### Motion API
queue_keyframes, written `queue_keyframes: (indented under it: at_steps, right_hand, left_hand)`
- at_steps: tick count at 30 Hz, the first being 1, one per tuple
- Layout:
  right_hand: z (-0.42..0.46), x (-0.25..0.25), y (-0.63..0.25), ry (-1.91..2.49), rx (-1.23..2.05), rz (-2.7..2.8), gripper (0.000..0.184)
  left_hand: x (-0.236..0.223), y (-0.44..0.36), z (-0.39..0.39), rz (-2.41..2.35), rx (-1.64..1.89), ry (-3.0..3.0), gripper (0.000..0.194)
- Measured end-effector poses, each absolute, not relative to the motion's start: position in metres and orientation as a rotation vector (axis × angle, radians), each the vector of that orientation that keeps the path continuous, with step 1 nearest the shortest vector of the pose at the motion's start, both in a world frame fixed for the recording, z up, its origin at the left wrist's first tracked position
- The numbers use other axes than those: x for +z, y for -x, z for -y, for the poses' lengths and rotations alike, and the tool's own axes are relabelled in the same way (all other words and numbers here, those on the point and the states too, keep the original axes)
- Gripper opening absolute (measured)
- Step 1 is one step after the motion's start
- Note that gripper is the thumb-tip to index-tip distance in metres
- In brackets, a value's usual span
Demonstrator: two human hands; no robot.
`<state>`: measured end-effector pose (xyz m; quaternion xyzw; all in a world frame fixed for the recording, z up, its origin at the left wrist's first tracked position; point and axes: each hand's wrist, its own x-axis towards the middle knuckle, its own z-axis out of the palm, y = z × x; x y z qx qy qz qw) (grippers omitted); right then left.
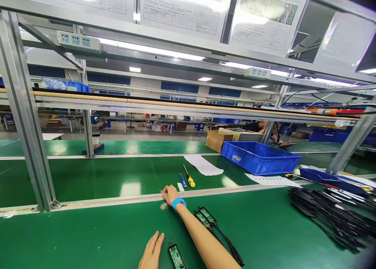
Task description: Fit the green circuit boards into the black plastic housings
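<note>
My left hand (152, 252) lies on the green bench top with its fingers stretched out and nothing in them. Just right of it sits a circuit board in a narrow black casing (176, 257). Farther forward, my right hand (169, 193), with a blue wristband (178, 202) at the wrist, has its fingers curled together at the pale metal strip (117, 200). Whatever those fingers may hold is hidden. Beyond my right forearm are two more cased circuit boards (207, 215) with black cables (227, 241), partly covered by the arm.
Past the strip lie a blue cutter knife (183, 180), a yellow-handled screwdriver (190, 181) and a paper sheet (204, 165). A blue bin (260, 158) and cardboard box (217, 140) stand behind. Black cables (331, 214) heap at right. A metal post (26, 104) rises at left. Another person sits far back.
</note>
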<state>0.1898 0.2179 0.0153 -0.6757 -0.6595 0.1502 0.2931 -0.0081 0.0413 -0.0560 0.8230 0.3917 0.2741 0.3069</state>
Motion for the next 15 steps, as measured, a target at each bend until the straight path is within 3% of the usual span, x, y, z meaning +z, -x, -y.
queue_keyframes:
  at_steps: [7,15]
  right_hand:
    - [-0.215,0.012,-0.203,1.559,0.606,1.513,0.006]
    - [-0.217,0.002,-0.216,1.552,0.756,1.193,0.024]
  left_hand:
    - [-0.040,0.002,-0.024,-1.164,0.680,-2.224,0.079]
    - [-0.035,-0.004,-0.022,-1.294,0.526,-2.291,0.084]
